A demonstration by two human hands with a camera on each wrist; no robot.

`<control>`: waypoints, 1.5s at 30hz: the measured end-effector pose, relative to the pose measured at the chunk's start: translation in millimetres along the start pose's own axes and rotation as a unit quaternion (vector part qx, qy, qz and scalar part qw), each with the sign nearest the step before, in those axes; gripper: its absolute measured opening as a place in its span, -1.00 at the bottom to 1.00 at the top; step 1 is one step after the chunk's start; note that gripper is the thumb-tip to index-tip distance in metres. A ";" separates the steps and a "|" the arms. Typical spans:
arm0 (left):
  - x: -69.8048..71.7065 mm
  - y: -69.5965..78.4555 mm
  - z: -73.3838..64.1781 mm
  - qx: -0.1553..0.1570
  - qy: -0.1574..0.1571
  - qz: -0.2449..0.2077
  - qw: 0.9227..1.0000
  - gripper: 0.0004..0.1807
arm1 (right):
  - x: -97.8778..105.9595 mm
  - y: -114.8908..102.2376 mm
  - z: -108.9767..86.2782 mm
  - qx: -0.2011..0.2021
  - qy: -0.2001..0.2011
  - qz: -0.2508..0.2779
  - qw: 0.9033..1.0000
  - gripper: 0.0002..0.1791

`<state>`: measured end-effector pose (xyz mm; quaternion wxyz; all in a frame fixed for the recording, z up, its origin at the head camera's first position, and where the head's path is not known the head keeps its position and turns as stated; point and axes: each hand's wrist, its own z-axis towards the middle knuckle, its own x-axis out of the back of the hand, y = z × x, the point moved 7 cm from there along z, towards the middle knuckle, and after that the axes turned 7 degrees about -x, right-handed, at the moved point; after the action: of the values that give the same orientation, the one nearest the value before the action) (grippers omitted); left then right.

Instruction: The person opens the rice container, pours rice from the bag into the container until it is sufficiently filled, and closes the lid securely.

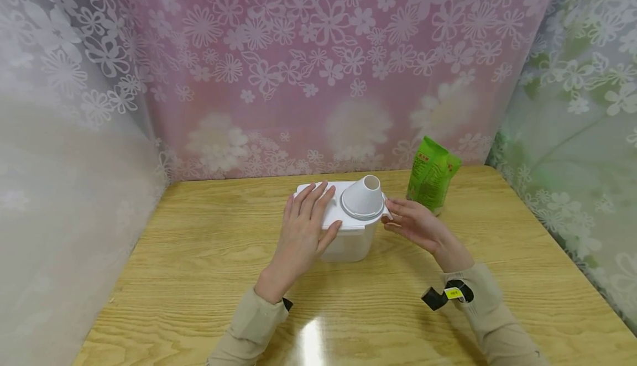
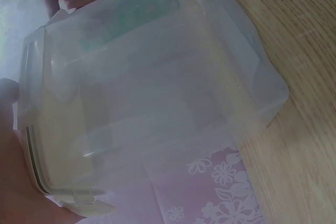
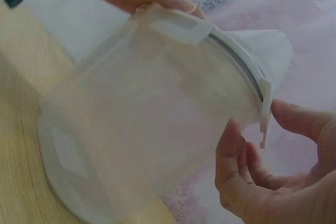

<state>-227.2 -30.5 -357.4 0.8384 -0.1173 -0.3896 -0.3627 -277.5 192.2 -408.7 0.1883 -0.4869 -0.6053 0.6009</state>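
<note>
A translucent plastic storage container [image 1: 348, 244] stands upright on the table, with a white lid [image 1: 330, 222] on top. A white cone-shaped spout piece [image 1: 365, 197] rises from the lid's right part. My left hand [image 1: 304, 222] rests across the lid's left part, fingers extended and thumb along the front edge. At the container's right end, my right hand [image 1: 413, 222] is at a side latch [image 3: 266, 111] that sticks outward from the wall. In the right wrist view, the thumb touches the latch while the bent fingers sit below it, with a gap between.
A green printed bag [image 1: 432, 175] stands behind my right hand, near the table's back edge. The wooden table [image 1: 199, 255] is bordered by floral curtains [image 1: 308, 73] at the back and both sides. A black wrist device [image 1: 443, 295] sits on my right sleeve.
</note>
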 end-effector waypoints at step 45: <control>2.5 -1.2 0.4 0.008 -0.008 -0.032 0.999 -0.34 | -67.5 -37.0 -35.0 0.232 0.293 -0.522 0.766 -0.07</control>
<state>-227.1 -32.5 -355.4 0.8242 -0.1014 -0.4026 -0.3852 -231.8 163.4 -343.7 0.7486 -0.1896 -0.5234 0.3602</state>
